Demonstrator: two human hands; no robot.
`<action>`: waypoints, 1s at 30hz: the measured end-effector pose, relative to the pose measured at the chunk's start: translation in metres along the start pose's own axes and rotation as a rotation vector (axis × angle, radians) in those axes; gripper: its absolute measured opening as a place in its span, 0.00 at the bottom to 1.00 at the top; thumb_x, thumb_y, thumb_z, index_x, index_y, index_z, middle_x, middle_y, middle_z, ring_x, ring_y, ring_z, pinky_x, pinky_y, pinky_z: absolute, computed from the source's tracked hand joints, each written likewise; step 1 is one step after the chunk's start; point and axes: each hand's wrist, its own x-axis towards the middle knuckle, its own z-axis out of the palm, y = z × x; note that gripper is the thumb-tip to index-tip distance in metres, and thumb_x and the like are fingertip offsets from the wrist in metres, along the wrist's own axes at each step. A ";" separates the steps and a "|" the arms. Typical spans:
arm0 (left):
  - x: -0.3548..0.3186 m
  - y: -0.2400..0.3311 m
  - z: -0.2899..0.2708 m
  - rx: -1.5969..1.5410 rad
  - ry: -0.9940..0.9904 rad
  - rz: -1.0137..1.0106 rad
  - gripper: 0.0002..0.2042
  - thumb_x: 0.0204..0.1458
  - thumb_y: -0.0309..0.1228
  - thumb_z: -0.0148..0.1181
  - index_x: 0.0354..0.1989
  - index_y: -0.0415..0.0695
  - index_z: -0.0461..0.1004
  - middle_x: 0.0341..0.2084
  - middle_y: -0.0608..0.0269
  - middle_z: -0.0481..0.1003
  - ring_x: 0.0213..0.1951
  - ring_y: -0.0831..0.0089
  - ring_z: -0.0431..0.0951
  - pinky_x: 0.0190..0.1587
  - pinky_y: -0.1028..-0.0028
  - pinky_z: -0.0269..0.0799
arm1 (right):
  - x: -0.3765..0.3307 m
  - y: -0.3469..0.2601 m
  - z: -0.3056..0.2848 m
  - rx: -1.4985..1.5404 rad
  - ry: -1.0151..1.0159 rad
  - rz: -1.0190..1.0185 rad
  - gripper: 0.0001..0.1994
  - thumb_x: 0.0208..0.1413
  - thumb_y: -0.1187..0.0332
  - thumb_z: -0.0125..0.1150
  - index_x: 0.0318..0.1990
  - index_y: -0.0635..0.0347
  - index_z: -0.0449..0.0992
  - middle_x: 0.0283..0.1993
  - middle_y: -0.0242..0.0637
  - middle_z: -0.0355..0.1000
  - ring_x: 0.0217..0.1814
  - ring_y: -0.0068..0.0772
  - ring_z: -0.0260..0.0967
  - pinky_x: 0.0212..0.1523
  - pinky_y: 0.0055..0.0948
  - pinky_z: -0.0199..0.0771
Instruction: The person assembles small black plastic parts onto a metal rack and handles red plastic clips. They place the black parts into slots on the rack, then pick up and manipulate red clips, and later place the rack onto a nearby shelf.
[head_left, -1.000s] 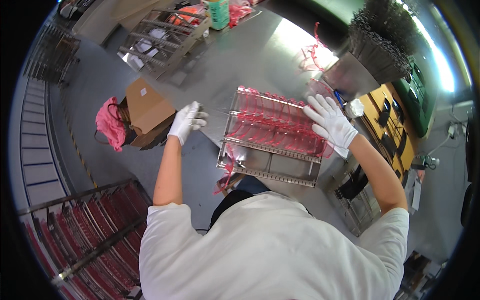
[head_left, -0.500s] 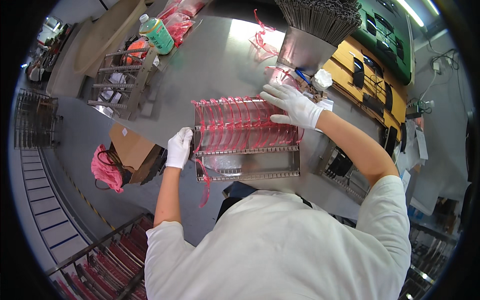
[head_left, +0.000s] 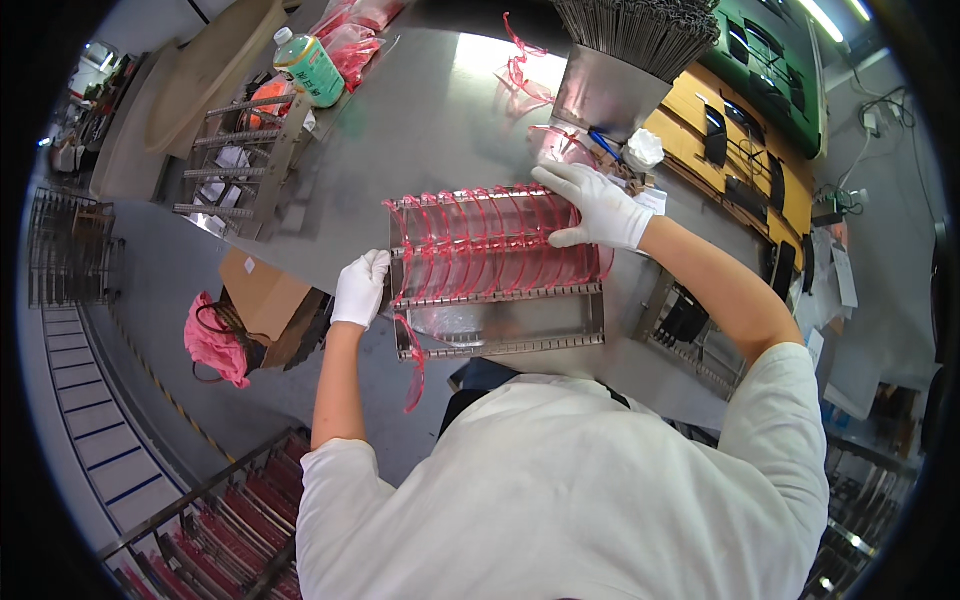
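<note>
On the metal bench a slotted metal rack (head_left: 540, 349) carries a close row of curved, see-through pink pieces (head_left: 470, 245) that look like eyewear fronts. My left hand (head_left: 361, 288), in a white glove, is closed on the rack's left end. Spread fingers of my gloved right hand (head_left: 598, 207) rest over the far right end of the row; whether the fingertips press on a piece is hard to see. One separate pink piece (head_left: 415, 375) hangs at the rack's near left corner. The near section of the rack holds no row of pieces.
Beyond the rack stands a metal bin (head_left: 608, 95) of thin dark rods, with a crumpled white wad (head_left: 642, 150) beside it. Another slotted rack (head_left: 245, 165) and a green-labelled bottle (head_left: 308, 67) are far left. A cart of pink pieces (head_left: 215, 525) stands lower left.
My right hand has shifted slightly right along the row, its fingers still spread. My left hand keeps its hold on the rack's end. The whole view has moved a little.
</note>
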 end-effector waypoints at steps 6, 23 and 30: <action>-0.009 0.035 -0.023 0.229 -0.120 0.058 0.24 0.69 0.47 0.43 0.49 0.37 0.77 0.41 0.38 0.80 0.46 0.42 0.79 0.49 0.51 0.74 | -0.013 -0.021 -0.003 -0.034 0.107 -0.084 0.39 0.50 0.58 0.73 0.69 0.58 0.64 0.65 0.48 0.66 0.62 0.54 0.67 0.64 0.46 0.67; -0.003 0.001 -0.022 0.270 -0.062 -0.002 0.19 0.68 0.41 0.44 0.38 0.40 0.78 0.27 0.37 0.78 0.34 0.37 0.79 0.41 0.45 0.74 | 0.075 0.013 0.035 0.418 0.365 0.373 0.20 0.66 0.61 0.59 0.64 0.53 0.73 0.53 0.45 0.79 0.55 0.41 0.77 0.57 0.35 0.74; 0.006 -0.007 -0.023 0.203 -0.030 -0.103 0.19 0.67 0.42 0.48 0.38 0.38 0.80 0.28 0.35 0.77 0.35 0.37 0.79 0.40 0.46 0.74 | 0.190 0.111 0.042 0.139 0.508 0.915 0.45 0.54 0.54 0.68 0.75 0.56 0.50 0.58 0.58 0.71 0.58 0.61 0.72 0.58 0.49 0.73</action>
